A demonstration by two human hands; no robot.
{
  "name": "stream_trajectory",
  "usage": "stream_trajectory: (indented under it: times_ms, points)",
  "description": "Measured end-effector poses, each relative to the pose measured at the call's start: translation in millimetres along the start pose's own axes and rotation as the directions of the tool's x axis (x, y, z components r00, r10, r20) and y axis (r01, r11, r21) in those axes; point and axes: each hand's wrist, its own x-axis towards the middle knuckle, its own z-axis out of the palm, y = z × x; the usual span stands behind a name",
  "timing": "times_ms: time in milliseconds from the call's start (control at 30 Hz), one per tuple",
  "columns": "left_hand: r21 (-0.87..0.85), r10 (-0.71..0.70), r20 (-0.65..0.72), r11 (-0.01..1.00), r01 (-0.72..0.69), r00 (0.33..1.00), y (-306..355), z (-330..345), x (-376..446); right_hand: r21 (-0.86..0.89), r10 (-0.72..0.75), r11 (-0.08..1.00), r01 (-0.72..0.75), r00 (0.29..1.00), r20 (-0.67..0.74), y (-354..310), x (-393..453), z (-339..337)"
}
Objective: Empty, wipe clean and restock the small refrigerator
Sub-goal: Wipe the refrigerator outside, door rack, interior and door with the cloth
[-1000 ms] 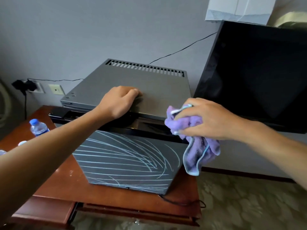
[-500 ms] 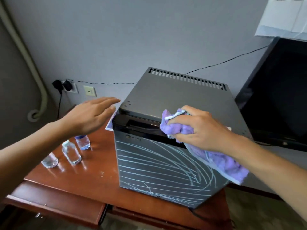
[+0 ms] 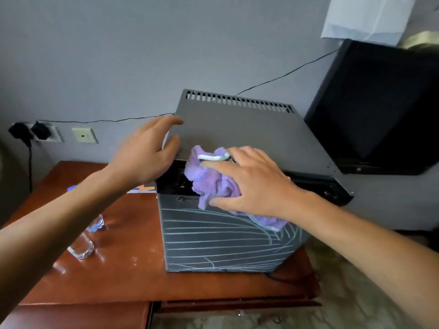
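Our right hand [image 3: 251, 184] presses the bunched purple cloth [image 3: 211, 181] against the top front edge of the small refrigerator [image 3: 232, 238] on the tabletop [image 3: 123, 276]. Our left hand [image 3: 147, 153] hovers released at its upper left corner, fingers spread, holding nothing.

Refrigerator [image 3: 228, 236] on table [image 3: 114, 286], bottles [image 3: 82, 246] left, television [image 3: 380, 103] right.

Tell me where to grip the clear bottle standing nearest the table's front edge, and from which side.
Grip the clear bottle around its round body, coming from the front left. It looks upright, and the left forearm hides its top. The refrigerator stands to its right and a second bottle stands just behind, so those sides are tighter.
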Motion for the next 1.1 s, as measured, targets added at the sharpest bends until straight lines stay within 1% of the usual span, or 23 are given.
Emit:
stream_trajectory:
  times_ms: [67,100,133,167,200,233,267,300,333,367,433,500,567,600,667,733,767,800,833,900,967,1100]
  points:
    - [-0.014,0.124,0.076,0.992,-0.124,0.989,24,15,16,-0.111,0.093,0.990,-0.085,0.994,0.066,18,-36,-9]
    - [-0.011,0.180,0.118,0.984,-0.180,0.977,37,25,23,-0.151,0.131,0.981,-0.120,0.989,0.065,27,-55,-13]
    - [-0.003,0.223,0.161,0.974,-0.225,0.962,50,34,30,-0.152,0.176,0.975,-0.165,0.982,0.062,37,-74,-17]
    - [-0.001,0.254,0.202,0.966,-0.259,0.946,64,44,35,-0.112,0.230,0.969,-0.222,0.971,0.060,48,-93,-22]
    - [-0.003,0.278,0.245,0.958,-0.286,0.929,77,54,39,-0.018,0.290,0.957,-0.290,0.955,0.066,60,-112,-28]
    - [-0.004,0.307,0.291,0.948,-0.320,0.906,89,65,43,0.135,0.370,0.916,-0.378,0.926,0.081,68,-129,-38]
    - [0.008,0.335,0.342,0.933,-0.359,0.878,101,75,48,0.293,0.449,0.844,-0.449,0.891,0.072,78,-145,-48]
    - [0.039,0.355,0.394,0.915,-0.401,0.848,111,86,53,0.424,0.527,0.764,-0.487,0.850,0.027,85,-157,-59]
    - [0.078,0.359,0.443,0.897,-0.434,0.822,119,97,59,0.514,0.601,0.695,-0.504,0.798,-0.030,96,-170,-67]
    - [0.111,0.348,0.485,0.886,-0.451,0.802,127,109,64,0.595,0.662,0.630,-0.499,0.746,-0.074,107,-179,-76]
    - [0.148,0.285,0.544,0.893,-0.425,0.789,144,131,76,0.736,0.726,0.530,-0.420,0.674,-0.137,139,-202,-85]
    - [0.177,0.218,0.566,0.909,-0.376,0.795,164,152,89,0.841,0.777,0.410,-0.354,0.618,-0.119,180,-223,-80]
    - [0.222,0.160,0.563,0.916,-0.334,0.811,183,174,104,0.904,0.819,0.282,-0.322,0.572,-0.051,222,-240,-64]
    - [0.250,0.123,0.559,0.918,-0.308,0.820,191,185,113,0.932,0.823,0.221,-0.289,0.567,-0.019,244,-248,-53]
    - [0.308,0.046,0.542,0.918,-0.249,0.839,206,205,131,0.980,0.813,0.050,-0.195,0.578,0.073,276,-251,-32]
    - [0.360,-0.028,0.519,0.914,-0.189,0.854,216,221,148,0.987,0.759,-0.095,-0.127,0.633,0.154,299,-249,-11]
    - [0.380,-0.066,0.508,0.912,-0.155,0.859,219,227,154,0.983,0.728,-0.149,-0.109,0.660,0.184,306,-244,-2]
    - [0.395,-0.101,0.499,0.910,-0.123,0.861,221,231,160,0.978,0.696,-0.178,-0.110,0.688,0.204,315,-238,8]
    - [0.407,-0.133,0.494,0.909,-0.093,0.859,222,234,165,0.974,0.667,-0.200,-0.105,0.713,0.214,323,-231,18]
    - [0.433,-0.190,0.490,0.900,-0.048,0.851,224,239,173,0.967,0.634,-0.232,-0.108,0.737,0.235,340,-218,41]
    - [0.465,-0.241,0.474,0.885,-0.009,0.847,225,244,182,0.965,0.650,-0.239,-0.107,0.721,0.240,357,-202,62]
    - [0.488,-0.301,0.429,0.871,0.061,0.852,229,255,193,0.978,0.701,-0.165,-0.129,0.682,0.208,393,-165,91]
